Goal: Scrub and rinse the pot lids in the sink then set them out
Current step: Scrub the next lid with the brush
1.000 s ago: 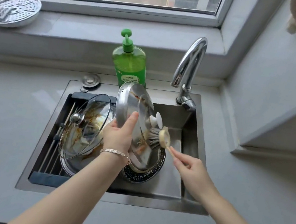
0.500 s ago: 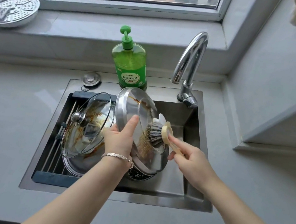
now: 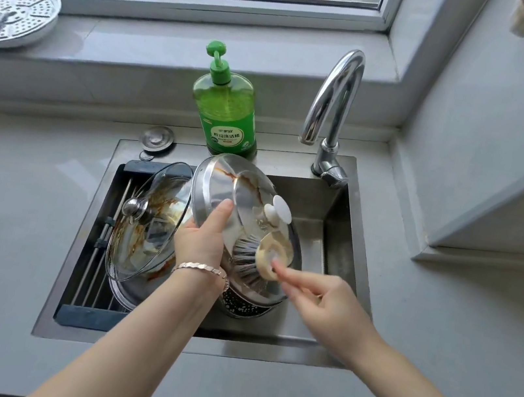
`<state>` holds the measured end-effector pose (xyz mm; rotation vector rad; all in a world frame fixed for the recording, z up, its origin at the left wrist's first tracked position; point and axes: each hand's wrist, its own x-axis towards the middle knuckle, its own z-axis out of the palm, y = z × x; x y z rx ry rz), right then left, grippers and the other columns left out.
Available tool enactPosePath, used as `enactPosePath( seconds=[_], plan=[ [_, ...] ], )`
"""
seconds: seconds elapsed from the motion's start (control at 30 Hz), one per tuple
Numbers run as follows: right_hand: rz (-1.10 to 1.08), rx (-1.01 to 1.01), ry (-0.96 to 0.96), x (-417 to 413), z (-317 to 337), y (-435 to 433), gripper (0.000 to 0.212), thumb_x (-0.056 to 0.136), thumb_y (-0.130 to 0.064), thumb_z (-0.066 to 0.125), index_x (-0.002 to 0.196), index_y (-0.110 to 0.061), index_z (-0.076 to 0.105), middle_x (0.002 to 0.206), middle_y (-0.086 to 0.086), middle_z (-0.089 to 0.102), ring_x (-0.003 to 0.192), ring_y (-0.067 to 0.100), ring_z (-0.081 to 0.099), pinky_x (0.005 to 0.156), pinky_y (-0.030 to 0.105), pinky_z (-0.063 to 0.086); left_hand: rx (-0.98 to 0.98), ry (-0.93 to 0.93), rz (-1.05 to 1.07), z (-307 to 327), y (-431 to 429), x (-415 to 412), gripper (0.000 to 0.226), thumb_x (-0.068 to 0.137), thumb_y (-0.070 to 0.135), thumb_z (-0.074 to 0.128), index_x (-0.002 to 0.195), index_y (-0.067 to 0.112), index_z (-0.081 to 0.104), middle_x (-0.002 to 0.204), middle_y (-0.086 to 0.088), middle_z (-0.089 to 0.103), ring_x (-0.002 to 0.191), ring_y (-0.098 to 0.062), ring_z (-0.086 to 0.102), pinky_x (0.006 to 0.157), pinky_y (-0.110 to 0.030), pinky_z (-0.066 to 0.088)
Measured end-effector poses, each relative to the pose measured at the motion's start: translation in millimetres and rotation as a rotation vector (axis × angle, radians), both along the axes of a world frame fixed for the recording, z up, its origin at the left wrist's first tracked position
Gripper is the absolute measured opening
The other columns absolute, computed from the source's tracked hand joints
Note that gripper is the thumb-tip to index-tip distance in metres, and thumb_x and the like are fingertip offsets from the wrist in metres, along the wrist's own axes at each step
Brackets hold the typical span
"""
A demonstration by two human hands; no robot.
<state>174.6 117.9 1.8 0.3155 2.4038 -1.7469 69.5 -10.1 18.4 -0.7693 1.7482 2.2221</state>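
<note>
Left grip point(image 3: 200, 240): clasps steel lid point(image 3: 221, 185) by its rim, thumb on the face; lid tilted on edge over the sink point(image 3: 341, 231). Right grip point(image 3: 323, 300): pinches brush point(image 3: 251, 258), bristles against the lid's stained face below its white knob point(image 3: 281, 210). 1 glass lid point(image 3: 146, 224): stained, leaning in the sink just left of the steel lid. 1 soap bottle point(image 3: 226, 110), 1 tap point(image 3: 335, 96): behind the sink, by the worktop point(image 3: 14, 193).

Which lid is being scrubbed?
The white-knobbed steel lid, gripped by the left hand, under the right hand's brush; the glass lid leans beside it.
</note>
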Motion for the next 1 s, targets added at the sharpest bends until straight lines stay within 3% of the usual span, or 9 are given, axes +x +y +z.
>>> enactPosePath(
  seconds=[0.07, 0.13, 0.2, 0.27, 0.4, 0.53, 0.67, 0.8, 1.0],
  plan=[
    [-0.113, 0.011, -0.073, -10, -4, 15, 0.031, 0.093, -0.008, 0.053, 0.122, -0.018, 0.058, 0.038, -0.028, 0.045, 0.049, -0.015, 0.050, 0.055, 0.003, 0.037, 0.002, 0.002, -0.027, -1, -1, 3, 0.014, 0.083, 0.015, 0.068, 0.071, 0.016, 0.060, 0.052, 0.004, 0.066, 0.049, -0.012, 0.065, 0.053, -0.026, 0.056],
    [-0.178, 0.034, -0.129, -11, -12, 22, 0.031, 0.094, -0.010, 0.052, 0.123, -0.016, 0.059, 0.033, -0.024, 0.039, 0.041, -0.009, 0.044, 0.048, 0.006, 0.032, -0.018, 0.031, -0.050, 0, 2, 6, 0.016, 0.081, 0.014, 0.069, 0.067, 0.017, 0.063, 0.061, -0.002, 0.069, 0.062, -0.021, 0.067, 0.065, -0.034, 0.057],
    [-0.108, 0.016, -0.057, -2, -11, 10, 0.030, 0.093, -0.015, 0.054, 0.117, -0.031, 0.062, 0.045, -0.025, 0.046, 0.048, -0.008, 0.043, 0.057, 0.006, 0.032, -0.044, 0.039, -0.057, 0, 3, 4, 0.016, 0.080, 0.014, 0.070, 0.066, 0.016, 0.065, 0.070, -0.007, 0.069, 0.073, -0.027, 0.067, 0.073, -0.041, 0.057],
    [-0.022, -0.022, -0.003, 5, -4, -3, 0.031, 0.092, -0.016, 0.056, 0.111, -0.040, 0.062, 0.070, -0.029, 0.061, 0.071, -0.014, 0.056, 0.075, 0.007, 0.040, -0.043, 0.025, -0.050, -2, 1, 2, 0.012, 0.080, 0.015, 0.070, 0.069, 0.016, 0.065, 0.069, -0.006, 0.070, 0.069, -0.024, 0.067, 0.070, -0.037, 0.057],
    [-0.123, 0.035, -0.071, -15, -1, 10, 0.031, 0.093, -0.016, 0.054, 0.119, -0.034, 0.057, 0.041, -0.032, 0.047, 0.051, -0.016, 0.050, 0.070, 0.006, 0.038, -0.142, 0.037, -0.126, -6, 3, 7, 0.024, 0.075, 0.035, 0.074, 0.071, 0.014, 0.063, 0.078, -0.004, 0.067, 0.074, -0.021, 0.063, 0.077, -0.036, 0.054],
    [-0.001, -0.013, 0.023, -9, 9, -10, 0.032, 0.092, -0.015, 0.055, 0.120, -0.030, 0.059, 0.083, -0.033, 0.063, 0.084, -0.021, 0.056, 0.081, 0.003, 0.038, -0.325, -0.041, -0.183, -7, 1, 1, 0.060, 0.074, 0.073, 0.042, 0.068, 0.014, 0.047, 0.074, -0.009, 0.052, 0.071, -0.021, 0.050, 0.070, -0.035, 0.043],
    [-0.111, 0.012, -0.088, -28, 5, 9, 0.032, 0.094, -0.012, 0.051, 0.124, -0.018, 0.058, 0.033, -0.027, 0.040, 0.040, -0.012, 0.045, 0.046, 0.005, 0.032, -0.340, -0.026, -0.173, -4, 4, 10, 0.057, 0.090, 0.061, 0.030, 0.057, 0.015, 0.040, 0.061, -0.007, 0.043, 0.061, -0.021, 0.044, 0.061, -0.030, 0.038],
    [-0.009, -0.056, -0.031, -15, 11, -6, 0.032, 0.093, -0.011, 0.053, 0.123, -0.023, 0.057, 0.041, -0.027, 0.047, 0.044, -0.007, 0.045, 0.057, 0.004, 0.033, -0.496, 0.090, -0.217, 1, 0, 8, 0.056, 0.094, 0.054, 0.026, 0.062, 0.011, 0.041, 0.055, -0.005, 0.037, 0.051, -0.017, 0.035, 0.050, -0.027, 0.029],
    [-0.119, -0.034, -0.022, -28, 3, 7, 0.033, 0.093, -0.010, 0.053, 0.124, -0.020, 0.057, 0.034, -0.018, 0.038, 0.038, 0.000, 0.033, 0.044, 0.010, 0.025, -0.489, 0.228, -0.271, 1, 4, 12, 0.059, 0.095, 0.046, 0.035, 0.047, 0.012, 0.034, 0.039, 0.004, 0.036, 0.040, -0.012, 0.034, 0.045, -0.025, 0.029]
  ],
)
